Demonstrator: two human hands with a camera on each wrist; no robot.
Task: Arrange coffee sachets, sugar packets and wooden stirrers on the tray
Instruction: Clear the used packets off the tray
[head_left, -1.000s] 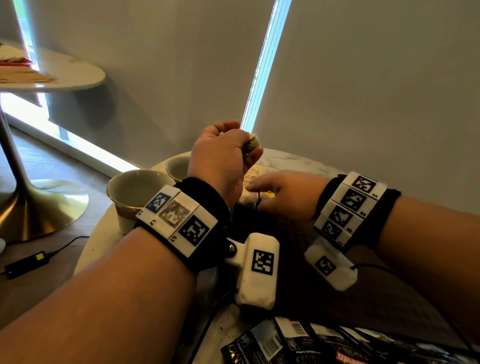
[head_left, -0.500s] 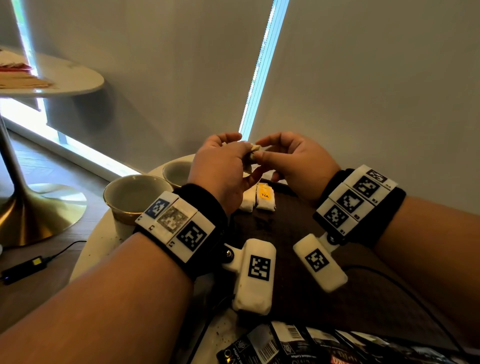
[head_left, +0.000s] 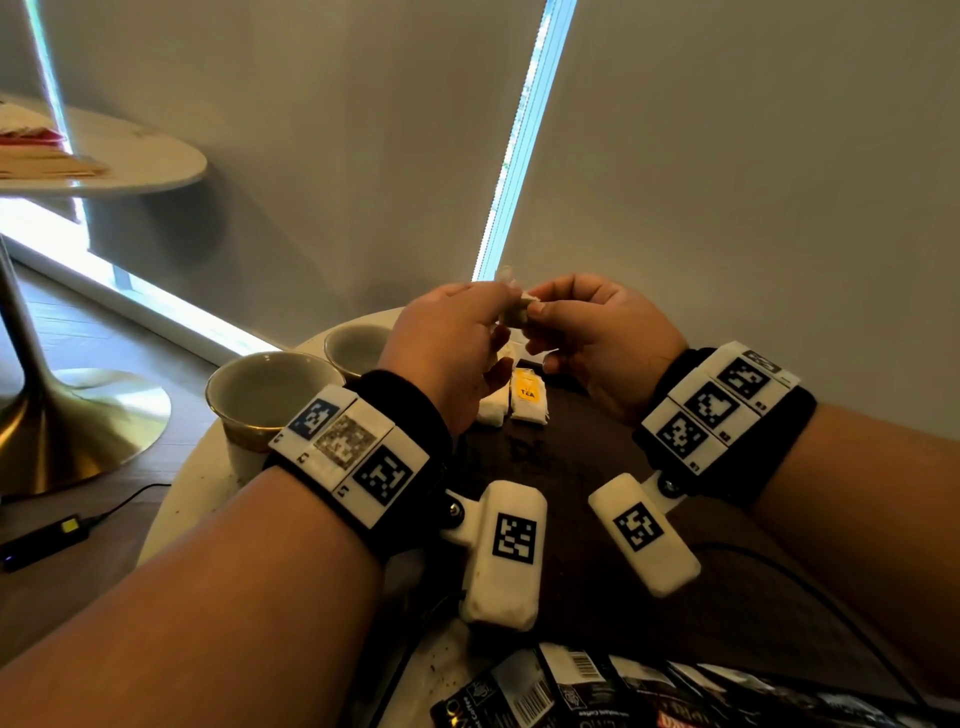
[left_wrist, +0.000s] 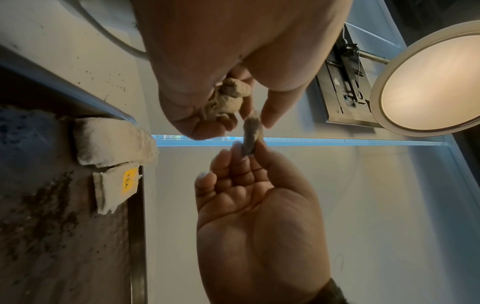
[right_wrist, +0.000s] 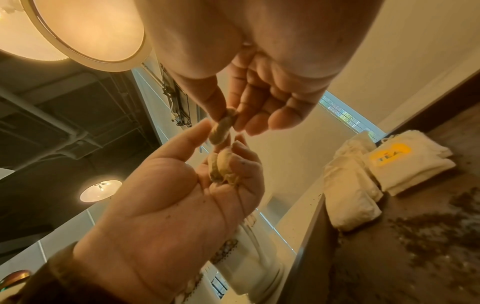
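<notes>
Head view shows me the dark tray (head_left: 597, 519) filling the middle of the round table (head_left: 192, 499), two pale packets, one with a yellow TEA label (head_left: 528, 393), lying at its far edge, loose dark grains (head_left: 524, 447) scattered near them, and black coffee sachets (head_left: 571, 696) fanned along the near rim. Two cups (head_left: 270, 387) stand just beside the tray on my left. A second ago my right hand (head_left: 602, 338) was low at the far end of the tray beside those packets while my left hand (head_left: 447, 348) held its small bundle (left_wrist: 226, 100) aloft alone; now the right has come up to meet it, and both hover together above the tray's far end. From the left wrist view, my left fingers (left_wrist: 182, 115) are curled round the crumpled bundle, and my right thumb and forefinger pinch a single small packet (left_wrist: 249, 135) upright at its tip, the other right fingers loosely curled. I judge this a hand-off: one packet drawn from the left hand's stock, ready to be laid beside the two already placed. I cannot tell whether it holds sugar or tea. No stirrers are on the tray yet, so I read the arrangement as barely begun.
</notes>
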